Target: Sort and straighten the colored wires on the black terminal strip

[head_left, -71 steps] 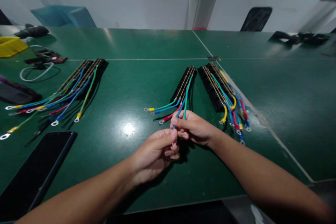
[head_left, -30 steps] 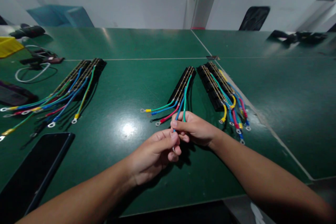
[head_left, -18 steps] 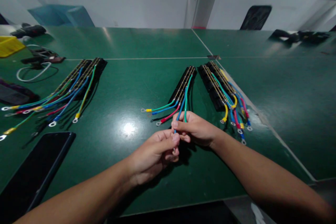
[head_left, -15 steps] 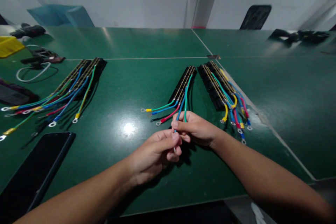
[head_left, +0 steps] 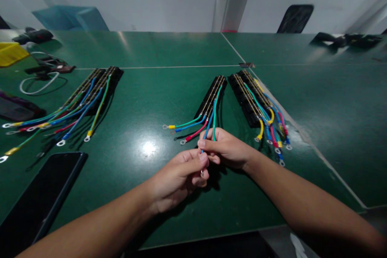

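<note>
A black terminal strip (head_left: pixel 211 94) with brass-coloured rails lies in the middle of the table, and several coloured wires come off its near end. My right hand (head_left: pixel 225 147) pinches the blue wire (head_left: pixel 209 123) between thumb and fingers. Close below it, my left hand (head_left: pixel 187 171) grips the same wire near its end, where a metal ring terminal (head_left: pixel 202 173) peeks out under the thumb. A green wire (head_left: pixel 214 117) runs down behind my right fingers; its end is hidden. To the left, a red wire (head_left: pixel 198 132) and others with ring terminals lie loose.
Two wired black strips (head_left: pixel 246 102) lie just right of my hands, their wires bent towards me. Another wired pair (head_left: pixel 98 88) is at left, above a phone (head_left: pixel 45 193). A yellow bin (head_left: pixel 12 53) and a white cable (head_left: pixel 39 88) sit far left on the green table (head_left: pixel 151 100).
Hardly anything differs. Both hands keep the same grip on the blue wire, and the whole view has shifted very slightly.
</note>
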Tool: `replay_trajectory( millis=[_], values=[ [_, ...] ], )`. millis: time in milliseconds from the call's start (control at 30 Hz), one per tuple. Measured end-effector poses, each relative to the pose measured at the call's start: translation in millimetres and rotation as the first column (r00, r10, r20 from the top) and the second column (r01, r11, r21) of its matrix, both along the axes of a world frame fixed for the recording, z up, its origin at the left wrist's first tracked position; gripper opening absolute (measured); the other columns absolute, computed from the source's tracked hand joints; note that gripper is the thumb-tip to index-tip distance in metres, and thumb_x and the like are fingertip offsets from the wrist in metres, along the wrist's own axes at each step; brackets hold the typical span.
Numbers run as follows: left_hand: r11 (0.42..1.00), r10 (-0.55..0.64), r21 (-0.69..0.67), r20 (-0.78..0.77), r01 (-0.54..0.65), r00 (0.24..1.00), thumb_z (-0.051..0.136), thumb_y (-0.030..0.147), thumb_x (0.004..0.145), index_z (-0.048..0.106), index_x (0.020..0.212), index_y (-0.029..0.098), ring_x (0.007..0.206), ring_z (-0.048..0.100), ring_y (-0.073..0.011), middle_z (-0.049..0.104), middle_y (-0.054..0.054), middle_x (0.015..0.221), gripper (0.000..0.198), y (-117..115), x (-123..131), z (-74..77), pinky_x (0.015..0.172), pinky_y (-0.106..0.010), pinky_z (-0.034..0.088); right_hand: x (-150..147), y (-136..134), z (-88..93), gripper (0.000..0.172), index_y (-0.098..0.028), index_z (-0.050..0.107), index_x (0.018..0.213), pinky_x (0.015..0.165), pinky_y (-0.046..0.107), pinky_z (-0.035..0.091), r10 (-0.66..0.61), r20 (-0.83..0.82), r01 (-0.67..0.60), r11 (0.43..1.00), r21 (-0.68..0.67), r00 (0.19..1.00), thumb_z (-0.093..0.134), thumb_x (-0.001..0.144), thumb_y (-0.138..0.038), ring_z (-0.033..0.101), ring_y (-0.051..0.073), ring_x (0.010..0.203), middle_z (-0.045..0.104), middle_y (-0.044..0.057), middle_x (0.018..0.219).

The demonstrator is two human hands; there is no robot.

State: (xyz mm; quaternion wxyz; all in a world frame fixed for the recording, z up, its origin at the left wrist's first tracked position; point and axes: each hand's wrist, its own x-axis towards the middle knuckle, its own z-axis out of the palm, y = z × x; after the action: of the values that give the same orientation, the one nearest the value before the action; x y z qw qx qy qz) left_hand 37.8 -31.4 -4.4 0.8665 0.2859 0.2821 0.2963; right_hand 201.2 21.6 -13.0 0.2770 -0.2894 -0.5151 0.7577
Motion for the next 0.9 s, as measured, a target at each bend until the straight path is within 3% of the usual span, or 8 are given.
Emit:
replay_trajectory(
  millis=[367, 567, 767, 900],
  values=[
    [1.0, 0.012, -0.013, -0.009, -0.012, 1.0, 0.065, 0.034, 0.085, 0.065, 0.1, 0.01, 0.05, 0.029, -0.0044, 0.043, 0.005, 0.057, 0.028, -0.5, -0.5, -3.0, 0.053, -0.02, 0.028, -0.7, -1.3, 0.0, 0.031, -0.01, 0.061, 0.07, 0.038, 0.015, 0.028, -0.021, 0.007, 0.021, 1.0, 0.017, 1.0, 0.069, 0.08, -0.038, 0.038, 0.003, 0.035, 0.048, -0.005, 0.041],
    [1.0, -0.01, -0.007, -0.005, 0.01, 1.0, 0.064, 0.036, 0.085, 0.067, 0.099, 0.012, 0.05, 0.033, -0.0039, 0.049, 0.001, 0.063, 0.028, 0.5, -0.5, -1.8, 0.054, -0.02, 0.028, 0.5, -0.7, -0.4, 0.032, -0.01, 0.06, 0.069, 0.038, 0.015, 0.028, -0.011, 0.038, 0.01, 1.0, 0.029, 0.999, 0.068, 0.081, -0.039, 0.039, 0.003, 0.036, 0.05, -0.004, 0.042],
    [1.0, -0.005, 0.008, 0.007, 0.005, 1.0, 0.064, 0.035, 0.085, 0.067, 0.099, 0.012, 0.048, 0.024, -0.0045, 0.039, 0.006, 0.054, 0.027, 0.2, -0.5, -1.8, 0.051, -0.02, 0.024, 0.3, -1.2, 0.0, 0.031, -0.011, 0.061, 0.071, 0.039, 0.017, 0.028, 0.0, 0.019, -0.001, 1.0, 0.026, 1.0, 0.067, 0.082, -0.039, 0.038, 0.004, 0.037, 0.049, -0.005, 0.042],
    [1.0, -0.013, 0.017, 0.009, 0.013, 1.0, 0.065, 0.036, 0.084, 0.067, 0.097, 0.012, 0.047, 0.026, -0.0042, 0.043, 0.005, 0.055, 0.027, 1.0, -0.7, -2.2, 0.053, -0.02, 0.028, -0.2, -1.3, 0.6, 0.032, -0.011, 0.061, 0.071, 0.038, 0.016, 0.028, -0.001, 0.033, 0.0, 1.0, 0.019, 0.999, 0.066, 0.082, -0.04, 0.038, 0.004, 0.037, 0.049, -0.005, 0.042]
  ],
)
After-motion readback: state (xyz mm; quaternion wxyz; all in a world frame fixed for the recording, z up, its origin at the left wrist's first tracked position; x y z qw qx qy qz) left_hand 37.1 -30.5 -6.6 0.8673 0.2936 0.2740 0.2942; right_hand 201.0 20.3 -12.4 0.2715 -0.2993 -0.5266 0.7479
